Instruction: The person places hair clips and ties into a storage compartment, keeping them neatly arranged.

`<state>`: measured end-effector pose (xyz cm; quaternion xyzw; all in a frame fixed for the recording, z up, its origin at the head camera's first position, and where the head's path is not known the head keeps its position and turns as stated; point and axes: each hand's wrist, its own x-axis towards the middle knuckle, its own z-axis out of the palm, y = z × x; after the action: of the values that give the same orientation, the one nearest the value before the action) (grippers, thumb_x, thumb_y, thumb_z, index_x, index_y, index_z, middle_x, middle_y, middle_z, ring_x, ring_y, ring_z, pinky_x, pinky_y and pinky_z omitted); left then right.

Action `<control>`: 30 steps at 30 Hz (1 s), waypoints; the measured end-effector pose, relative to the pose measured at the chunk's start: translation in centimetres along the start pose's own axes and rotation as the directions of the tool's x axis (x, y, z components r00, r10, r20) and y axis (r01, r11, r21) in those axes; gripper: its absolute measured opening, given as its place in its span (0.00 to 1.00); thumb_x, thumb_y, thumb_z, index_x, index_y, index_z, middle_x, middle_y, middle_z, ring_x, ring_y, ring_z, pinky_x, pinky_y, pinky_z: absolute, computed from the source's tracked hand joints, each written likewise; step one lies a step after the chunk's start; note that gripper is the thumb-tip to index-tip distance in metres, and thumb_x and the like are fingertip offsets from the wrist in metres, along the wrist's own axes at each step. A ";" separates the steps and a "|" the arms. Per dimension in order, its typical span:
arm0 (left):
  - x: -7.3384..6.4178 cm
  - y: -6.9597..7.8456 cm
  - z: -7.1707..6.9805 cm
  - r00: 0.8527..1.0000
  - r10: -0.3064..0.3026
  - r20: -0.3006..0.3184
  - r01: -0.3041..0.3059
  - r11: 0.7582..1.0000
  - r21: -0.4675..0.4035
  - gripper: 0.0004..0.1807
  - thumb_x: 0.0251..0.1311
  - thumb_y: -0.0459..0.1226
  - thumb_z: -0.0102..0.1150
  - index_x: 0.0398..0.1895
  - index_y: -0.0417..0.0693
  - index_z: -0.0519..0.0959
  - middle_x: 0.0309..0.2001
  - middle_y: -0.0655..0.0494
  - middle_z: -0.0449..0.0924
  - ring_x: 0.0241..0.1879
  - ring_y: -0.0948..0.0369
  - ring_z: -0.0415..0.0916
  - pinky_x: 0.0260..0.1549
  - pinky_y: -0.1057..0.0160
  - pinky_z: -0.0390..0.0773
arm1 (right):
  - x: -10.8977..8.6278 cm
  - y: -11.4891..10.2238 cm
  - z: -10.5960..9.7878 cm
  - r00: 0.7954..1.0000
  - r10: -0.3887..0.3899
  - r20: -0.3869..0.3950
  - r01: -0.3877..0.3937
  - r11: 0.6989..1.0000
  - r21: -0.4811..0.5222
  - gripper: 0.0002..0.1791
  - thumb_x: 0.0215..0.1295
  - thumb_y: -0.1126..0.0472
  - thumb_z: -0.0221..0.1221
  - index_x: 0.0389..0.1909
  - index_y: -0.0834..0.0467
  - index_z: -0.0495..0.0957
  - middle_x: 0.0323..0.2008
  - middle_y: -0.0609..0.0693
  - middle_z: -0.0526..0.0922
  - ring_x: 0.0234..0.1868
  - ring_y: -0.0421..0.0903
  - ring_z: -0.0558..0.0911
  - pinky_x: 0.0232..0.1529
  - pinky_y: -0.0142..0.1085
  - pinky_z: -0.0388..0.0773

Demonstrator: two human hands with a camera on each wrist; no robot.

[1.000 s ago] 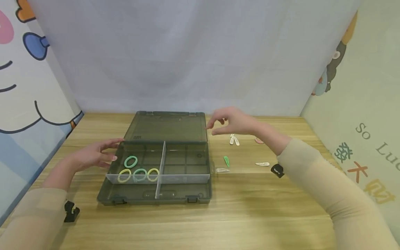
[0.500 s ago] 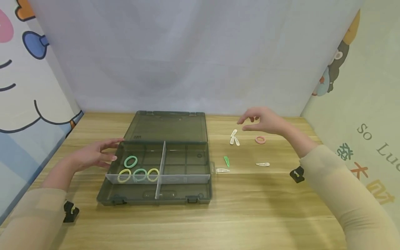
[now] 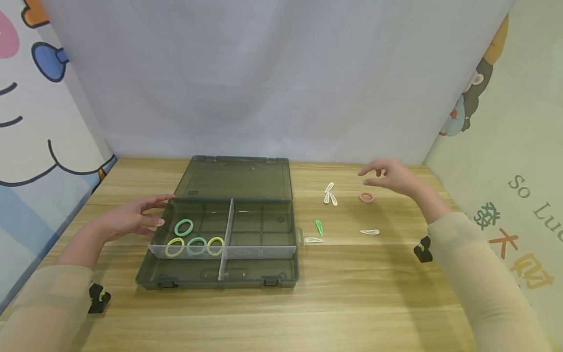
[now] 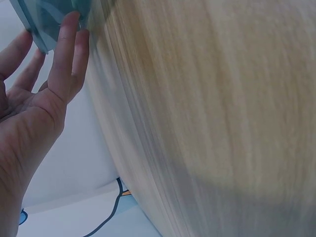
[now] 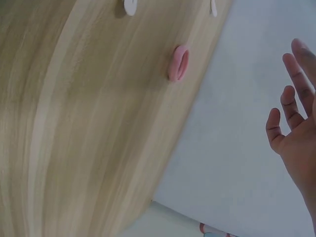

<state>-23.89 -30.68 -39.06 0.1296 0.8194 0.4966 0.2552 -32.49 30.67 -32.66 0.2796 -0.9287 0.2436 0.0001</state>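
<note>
Head view: right hand (image 3: 393,177), fingers apart, has moved right, bringing the pink ring (image 5: 174,68) nearest; left hand (image 3: 127,217), fingers spread, touches the box (image 3: 215,283).

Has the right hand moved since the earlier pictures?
Yes. In the head view, the right hand has moved rightward, away from the open box, and now hovers near the pink ring.

- Moved right hand (image 3: 392,176) rightward, from beside box lid (image 3: 235,178), past white clips (image 3: 327,198), to near pink ring (image 3: 366,200).
- Lowered it slightly in last half second.
- Uncovered topmost white clip (image 3: 329,187) and whole pink ring, partly hidden a second ago.
- Carried right sleeve (image 3: 484,274) and black cuff piece (image 3: 423,251) rightward along with it.
</note>
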 end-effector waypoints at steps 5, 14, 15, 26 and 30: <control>0.0 -0.1 0.0 1.000 0.001 0.002 -0.001 1.000 0.001 0.41 0.66 0.36 0.53 0.76 0.47 0.41 0.73 0.33 0.35 0.65 0.30 0.51 0.52 0.45 0.75 | -0.1 2.6 0.8 0.999 0.046 -0.028 -0.046 0.999 -0.012 0.15 0.61 0.59 0.63 0.47 0.60 0.82 0.48 0.58 0.82 0.35 0.48 0.69 0.30 0.37 0.66; 0.2 0.0 -0.1 1.000 -0.010 0.006 0.010 1.000 -0.004 0.42 0.66 0.36 0.53 0.76 0.48 0.40 0.73 0.33 0.34 0.65 0.31 0.51 0.52 0.45 0.75 | -0.8 5.4 2.4 0.988 0.145 -0.058 -0.146 0.989 -0.015 0.16 0.61 0.59 0.63 0.48 0.61 0.81 0.45 0.60 0.82 0.36 0.48 0.68 0.30 0.37 0.65; 0.2 0.1 -0.1 1.000 -0.007 0.008 0.007 1.000 -0.004 0.42 0.66 0.36 0.53 0.76 0.48 0.40 0.72 0.33 0.34 0.65 0.31 0.51 0.52 0.45 0.75 | -0.8 5.6 2.5 0.986 0.156 -0.057 -0.157 0.988 -0.011 0.16 0.61 0.59 0.63 0.48 0.61 0.81 0.45 0.60 0.82 0.36 0.48 0.68 0.30 0.37 0.65; 0.1 0.0 -0.1 1.000 -0.003 0.001 0.003 1.000 -0.005 0.42 0.66 0.36 0.53 0.76 0.47 0.40 0.72 0.32 0.34 0.65 0.32 0.52 0.52 0.44 0.75 | -0.6 6.9 4.3 0.973 0.221 -0.062 -0.218 0.975 0.053 0.19 0.56 0.53 0.67 0.44 0.61 0.82 0.27 0.53 0.79 0.25 0.44 0.63 0.24 0.34 0.61; 0.1 0.1 -0.2 1.000 -0.002 0.003 0.002 1.000 -0.003 0.42 0.66 0.36 0.53 0.76 0.47 0.40 0.72 0.32 0.34 0.65 0.31 0.51 0.52 0.44 0.74 | -0.7 7.3 4.8 0.971 0.229 -0.069 -0.222 0.970 0.101 0.19 0.55 0.50 0.68 0.41 0.60 0.83 0.26 0.52 0.79 0.23 0.42 0.63 0.22 0.33 0.62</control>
<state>-24.04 -30.72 -38.90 0.1291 0.8186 0.4971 0.2573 -35.04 34.08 -40.30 0.1620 -0.9414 0.2958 -0.0033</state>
